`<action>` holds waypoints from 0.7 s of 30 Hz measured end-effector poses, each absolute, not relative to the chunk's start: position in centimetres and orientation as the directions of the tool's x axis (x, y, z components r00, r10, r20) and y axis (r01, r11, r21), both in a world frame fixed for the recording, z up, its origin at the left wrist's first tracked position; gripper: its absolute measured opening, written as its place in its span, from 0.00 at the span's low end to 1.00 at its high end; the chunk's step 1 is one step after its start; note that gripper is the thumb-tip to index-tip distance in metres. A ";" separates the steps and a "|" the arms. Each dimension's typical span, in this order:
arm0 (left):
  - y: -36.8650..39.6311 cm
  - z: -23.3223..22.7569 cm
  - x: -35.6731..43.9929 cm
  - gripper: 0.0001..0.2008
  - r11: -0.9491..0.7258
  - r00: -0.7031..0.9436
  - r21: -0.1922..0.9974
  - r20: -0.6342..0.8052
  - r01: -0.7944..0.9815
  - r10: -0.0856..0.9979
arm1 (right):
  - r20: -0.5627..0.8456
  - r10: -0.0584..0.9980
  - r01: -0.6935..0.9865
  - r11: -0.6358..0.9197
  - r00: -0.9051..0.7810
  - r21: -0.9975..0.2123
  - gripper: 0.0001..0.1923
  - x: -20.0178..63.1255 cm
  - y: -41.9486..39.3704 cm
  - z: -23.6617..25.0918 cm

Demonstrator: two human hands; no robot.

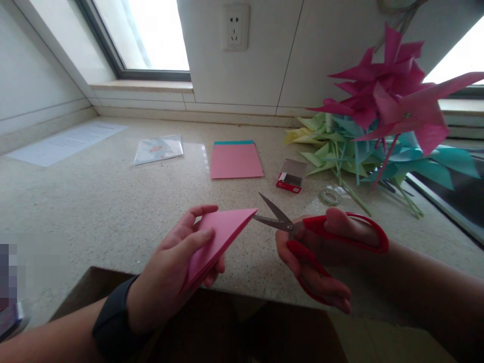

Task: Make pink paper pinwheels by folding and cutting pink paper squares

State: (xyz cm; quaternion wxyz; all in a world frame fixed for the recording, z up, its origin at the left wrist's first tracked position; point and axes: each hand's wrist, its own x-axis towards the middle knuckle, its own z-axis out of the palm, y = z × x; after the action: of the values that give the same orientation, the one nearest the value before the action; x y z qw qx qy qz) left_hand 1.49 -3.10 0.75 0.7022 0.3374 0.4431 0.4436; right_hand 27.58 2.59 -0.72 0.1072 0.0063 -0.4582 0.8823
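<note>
My left hand [181, 257] grips a pink sheet of paper folded into a triangle [223, 234], thumb on top and fingers beneath. The triangle's layered edge faces right and its tip points at the scissors. In my right hand [317, 252] is a pair of scissors [274, 212] with red handles, fingers through the loops. Their blades stand apart, close to the paper's tip; whether they touch it I cannot tell. Behind them on the counter lies a stack of square pink paper [236, 161] with a teal sheet showing at the back edge.
Pink, green and teal paper pinwheels [404, 111] fill the back right. A small red box [290, 176] and a roll of clear tape [330, 195] lie nearer. A plastic packet [159, 149] and a printed sheet [64, 142] lie left on the speckled counter [94, 201].
</note>
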 end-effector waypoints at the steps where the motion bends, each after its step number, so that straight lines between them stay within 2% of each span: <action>1: -3.2 0.7 1.4 0.29 0.355 0.209 0.883 -0.301 -0.308 0.930 | 0.115 0.169 -0.191 -0.554 -0.979 -0.810 0.33 27.7 2.7 -0.7; 6: -3.6 0.9 1.4 0.42 0.300 0.174 0.919 -0.261 -0.257 0.950 | 0.131 0.200 -0.219 -0.518 -0.971 -0.827 0.35 28.2 3.0 -0.6; 8: -3.6 0.9 1.3 0.42 0.304 0.184 0.914 -0.261 -0.268 0.948 | 0.159 0.201 -0.241 -0.503 -0.967 -0.830 0.33 28.3 3.1 -0.5; 9: -3.6 0.9 1.2 0.40 0.315 0.199 0.908 -0.266 -0.275 0.943 | 0.176 0.193 -0.250 -0.497 -0.965 -0.831 0.32 28.3 3.2 -0.4; 13: -3.5 0.4 0.6 0.18 0.404 0.279 0.875 -0.331 -0.268 0.902 | 0.206 0.148 -0.252 -0.478 -0.967 -0.841 0.31 28.4 3.5 -0.3; 16: -3.2 0.2 0.4 0.14 0.454 0.281 0.851 -0.382 -0.265 0.880 | 0.180 0.171 -0.241 -0.465 -0.969 -0.852 0.32 28.6 3.6 -0.4; 21: -3.0 0.4 0.7 0.13 0.452 0.327 0.854 -0.363 -0.259 0.873 | 0.197 0.138 -0.238 -0.431 -0.971 -0.870 0.32 28.7 3.6 -0.5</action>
State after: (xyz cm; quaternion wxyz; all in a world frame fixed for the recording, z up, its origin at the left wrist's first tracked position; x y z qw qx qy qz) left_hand 0.68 -3.04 0.42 0.7335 0.3541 0.4334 0.3857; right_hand 28.69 3.57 -0.48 0.1114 0.0481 -0.5215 0.8446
